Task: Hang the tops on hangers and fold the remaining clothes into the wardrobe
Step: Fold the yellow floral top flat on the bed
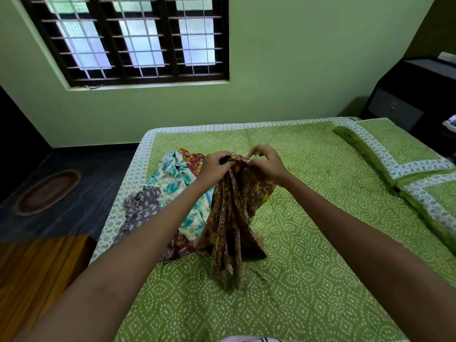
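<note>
A brown and yellow patterned garment (232, 218) hangs bunched above the green bed (308, 218), its lower end trailing on the sheet. My left hand (214, 166) grips its top edge, with something small and black between the fingers. My right hand (265, 162) pinches the same edge just to the right. Behind my left arm lies a pile of clothes: a white and teal floral piece (172, 178), a grey printed piece (142, 211) and a red-orange piece (193, 159). No hanger or wardrobe shows.
Two green pillows (407, 154) lie along the bed's right side. A dark cabinet (407, 99) stands at the far right. A wooden board (37, 280) is at the left near the bed, and an oval mat (47, 191) lies on the dark floor.
</note>
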Tool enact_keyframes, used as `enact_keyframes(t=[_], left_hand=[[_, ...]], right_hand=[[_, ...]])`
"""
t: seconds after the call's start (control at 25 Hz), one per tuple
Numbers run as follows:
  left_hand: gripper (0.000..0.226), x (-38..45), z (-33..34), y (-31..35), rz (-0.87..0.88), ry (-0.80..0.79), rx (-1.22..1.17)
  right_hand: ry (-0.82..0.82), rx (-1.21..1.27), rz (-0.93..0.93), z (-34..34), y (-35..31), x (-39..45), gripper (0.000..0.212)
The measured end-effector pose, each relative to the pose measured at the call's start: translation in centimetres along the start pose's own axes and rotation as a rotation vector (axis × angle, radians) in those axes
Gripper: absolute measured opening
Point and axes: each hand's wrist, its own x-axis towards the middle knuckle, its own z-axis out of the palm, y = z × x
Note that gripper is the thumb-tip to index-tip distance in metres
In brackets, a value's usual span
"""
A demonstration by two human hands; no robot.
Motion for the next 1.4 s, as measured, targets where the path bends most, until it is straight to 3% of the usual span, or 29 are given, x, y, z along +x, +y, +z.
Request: enact_keyframes(t=[0.12, 0.28, 0.36, 0.48, 0.56, 0.64, 0.72, 0.92, 1.04, 1.24, 1.32, 1.4], left_hand=[[0.015, 0.6, -1.3, -0.5, -0.019, -0.006, -0.004], [0.007, 0.9, -2.4, -0.4, -0.036, -0.044, -0.037], [0.005, 1.0, -2.9, -0.1, -0.019, -0.083, -0.033], [0.002, 1.4, -4.0, 0.5, -0.022, -0.059, -0.070], [0.015, 1.9, -5.6, 0.3, -0.054, 0.011, -0.098], [0.028, 2.0, -7.7, -0.7, -0.069, 0.066, -0.053], [0.031, 1.6, -9.4, -1.7, -0.048, 0.029, 0.012], [0.027, 1.4, -10.3, -1.5, 0.212, -0.300, 0.388], [0.026, 2.1, -10.1, -0.8, 0.220, -0.425, 0.538], [0.017, 3.7, -10.4, 0.7, 0.169, -0.278, 0.513], [0.021, 4.3, -10.0, 1.3, 0.141, -0.333, 0.561], [0.023, 4.9, -9.1, 1.9, 0.135, -0.350, 0.556]], right_hand=[[-0.151, -0.092, -0.067, 0.1, 1.0, -0.4, 0.015], [-0.063, -0.140, -0.193, 0.9, 0.1, -0.7, 0.033], [-0.122, -0.163, -0.208, 1.5, -1.3, 0.1, 0.045], [-0.243, -0.417, -0.071, 1.8, -1.1, 1.4, 0.046], [-0.285, -0.717, 0.055, 0.7, 0.7, 1.4, 0.037], [-0.283, -0.843, 0.109, -1.3, 1.9, 1.1, 0.036], [-0.272, -0.847, 0.052, -3.1, 1.6, 1.5, 0.033], [-0.317, -0.869, -0.131, -5.4, -0.6, 3.8, 0.022], [-0.347, -0.915, -0.160, -6.5, -1.8, 4.2, 0.020], [-0.139, -0.860, -0.202, -8.5, -2.5, 4.0, 0.019], [-0.227, -0.923, -0.150, -8.8, -2.0, 3.1, 0.020], [-0.206, -0.921, -0.098, -9.6, -2.0, 2.3, 0.021]])
